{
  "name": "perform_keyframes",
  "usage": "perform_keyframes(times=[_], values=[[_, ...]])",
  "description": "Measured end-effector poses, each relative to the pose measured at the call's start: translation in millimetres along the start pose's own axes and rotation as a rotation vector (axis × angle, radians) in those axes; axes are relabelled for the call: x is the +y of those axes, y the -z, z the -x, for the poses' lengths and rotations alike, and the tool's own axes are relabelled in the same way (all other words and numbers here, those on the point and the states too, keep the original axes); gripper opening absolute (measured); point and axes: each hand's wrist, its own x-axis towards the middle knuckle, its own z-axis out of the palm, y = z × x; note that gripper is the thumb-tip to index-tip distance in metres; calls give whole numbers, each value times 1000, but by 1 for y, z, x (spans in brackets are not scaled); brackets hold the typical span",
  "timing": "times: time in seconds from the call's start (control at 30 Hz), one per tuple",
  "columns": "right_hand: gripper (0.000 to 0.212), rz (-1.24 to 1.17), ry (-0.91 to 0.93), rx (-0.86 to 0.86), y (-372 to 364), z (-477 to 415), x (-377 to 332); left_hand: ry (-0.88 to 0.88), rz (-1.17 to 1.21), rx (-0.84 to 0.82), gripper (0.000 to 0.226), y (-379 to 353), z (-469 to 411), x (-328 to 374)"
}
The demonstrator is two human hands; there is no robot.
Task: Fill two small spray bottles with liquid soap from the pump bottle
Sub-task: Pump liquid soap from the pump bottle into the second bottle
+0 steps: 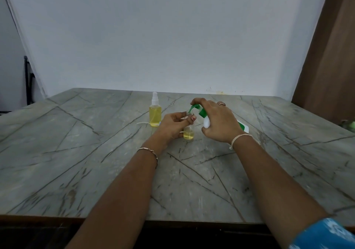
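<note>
From the head view, your left grip (172, 123) is curled round a small clear plastic bottle (188, 133), thumb and fingers pinching it near the uncapped neck. The bottle stands upright, and a shallow layer of pale yellow liquid shows in its bottom. It sits on the grey veined stone desk (96, 152), closer to the far edge than the near one and about midway between the left and right edges.

Your right grip (219, 120) is wrapped round a white plastic pump bottle with a green pump head (206, 123). You hold this one tilted, its base pointing toward the right edge and its green spout right over the small bottle's mouth. One finger lies on top of the pump head.

Just left of your left grip, nearer the far edge, stands a second small clear spray bottle (155, 114). It is nearly full of yellow liquid and has its white spray cap on. A thin white tube (143, 123) lies flat beside its base.
</note>
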Motion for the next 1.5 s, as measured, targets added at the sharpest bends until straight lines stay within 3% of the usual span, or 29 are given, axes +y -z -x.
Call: perform_keyframes(times=[0.17, 0.47, 0.73, 1.03, 1.33, 1.5], values=[[100, 87, 25, -25, 3, 2, 1, -7, 11, -10, 39, 0, 0, 0], [72, -34, -24, -6, -3, -5, 0, -22, -1, -22, 33, 1, 1, -2], [91, 7, -13, -41, -1, 0, 4, -29, -22, -18, 40, 3, -3, -5], [72, -43, -41, -20, -3, -3, 1, -22, -30, -24, 40, 2, -2, -4], [86, 22, -19, -24, -2, 0, 2, -25, -43, -4, 46, 4, -4, -6], [78, -23, -38, -23, -3, -1, 3, -29, -48, -12, 45, 2, -4, -5]])
